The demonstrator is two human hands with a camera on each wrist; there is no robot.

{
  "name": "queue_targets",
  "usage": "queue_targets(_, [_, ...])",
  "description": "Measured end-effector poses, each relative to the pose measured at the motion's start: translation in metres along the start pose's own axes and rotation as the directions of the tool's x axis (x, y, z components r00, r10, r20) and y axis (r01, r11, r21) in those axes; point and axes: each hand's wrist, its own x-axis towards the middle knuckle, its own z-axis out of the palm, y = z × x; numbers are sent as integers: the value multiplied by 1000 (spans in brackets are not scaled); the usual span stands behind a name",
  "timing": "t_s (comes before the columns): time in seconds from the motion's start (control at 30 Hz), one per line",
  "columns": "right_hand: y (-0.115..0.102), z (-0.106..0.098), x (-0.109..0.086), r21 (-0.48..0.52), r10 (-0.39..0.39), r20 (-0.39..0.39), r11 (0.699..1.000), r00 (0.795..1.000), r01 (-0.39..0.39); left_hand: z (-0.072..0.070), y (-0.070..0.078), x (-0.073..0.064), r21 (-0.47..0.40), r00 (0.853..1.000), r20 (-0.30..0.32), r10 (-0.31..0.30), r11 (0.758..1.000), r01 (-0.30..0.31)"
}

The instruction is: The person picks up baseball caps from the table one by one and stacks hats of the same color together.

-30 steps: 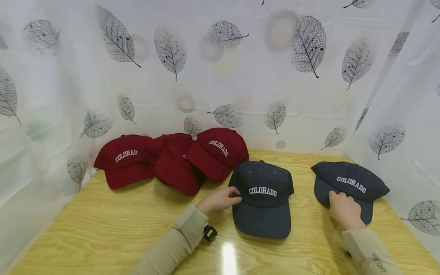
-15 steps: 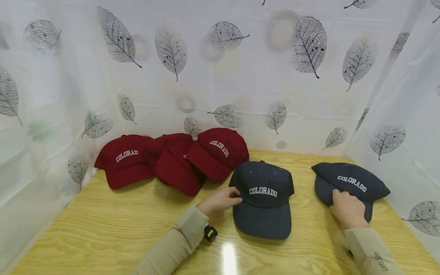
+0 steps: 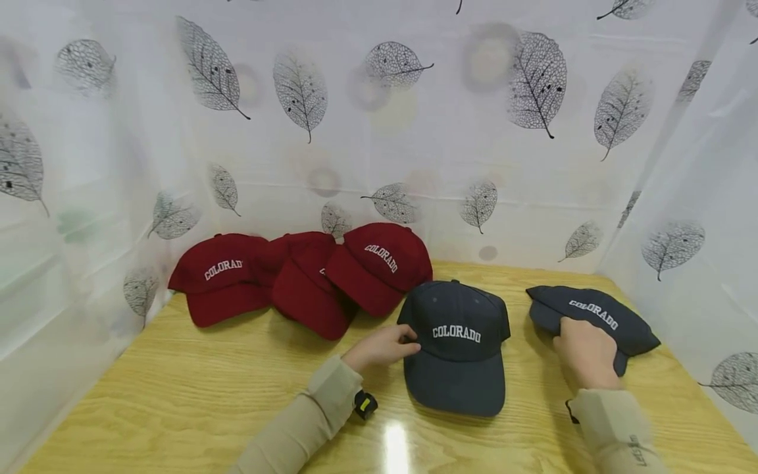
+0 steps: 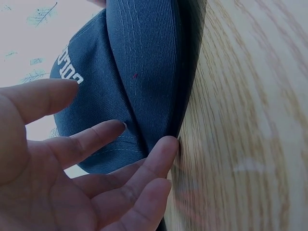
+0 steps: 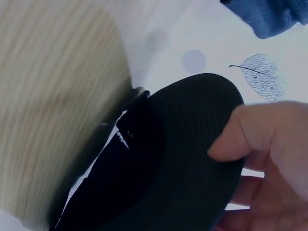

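Note:
Two navy baseball caps with white COLORADO lettering are on the wooden table. My left hand [image 3: 381,345] is at the left side of the middle navy cap [image 3: 454,385], its fingers spread loosely. In the left wrist view, the fingertips [image 4: 166,144] lie right at the edge of that cap's brim [image 4: 144,62]. My right hand [image 3: 586,352] pinches the brim of the right navy cap [image 3: 630,326], which is tilted. In the right wrist view, the thumb [image 5: 228,144] presses on one face of the brim [image 5: 202,110], with the other fingers behind it.
Several dark red COLORADO caps [image 3: 222,273] lie overlapping at the back left, the rightmost red cap [image 3: 381,266] close to the middle navy cap. A white curtain with leaf prints [image 3: 535,79] encloses the table [image 3: 195,382] at the back and sides.
My right hand has moved slightly left and its grip has tipped up the right navy cap's brim, shifting that cap left. My left hand and the middle cap stay put.

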Motion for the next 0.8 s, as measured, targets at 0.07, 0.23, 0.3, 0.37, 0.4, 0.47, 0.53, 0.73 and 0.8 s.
queue_targets(0.07, [-3,0,1,4,21,-15,1000,1000,-21,0,0,0,-3,1000,2,-1,1000,1])
queue_targets(0.23, [-6,0,1,-10,63,-73,998,995,-64,0,1,0,1,1000,2,-1,1000,1])
queue_targets(0.3, [-6,0,1,-15,58,-115,998,992,-60,0,1,0,-3,1000,-1,0,1000,0])
queue_targets(0.37, [-5,0,0,-15,47,-159,999,986,-50,0,2,-1,-10,1000,-2,6,1000,-6])
queue_targets(0.4, [-4,0,-1,-17,38,-183,999,982,-42,0,2,-1,-14,1000,-2,8,1000,-8])
queue_targets(0.47, [-3,-2,-2,-16,25,-229,999,973,-29,-1,2,-1,-22,1000,1,8,1000,-8])
queue_targets(0.53, [-4,-5,-3,-11,20,-266,1000,964,-23,-1,2,-1,-21,1000,0,9,1000,-9])
queue_targets(0.73, [-9,-15,-9,-2,-1,-394,1000,919,0,-2,1,2,-34,1000,-12,2,999,-3])
queue_targets(0.8, [-12,-16,-11,-1,-24,-454,1000,891,26,-2,1,3,-42,1000,-20,7,999,-8])
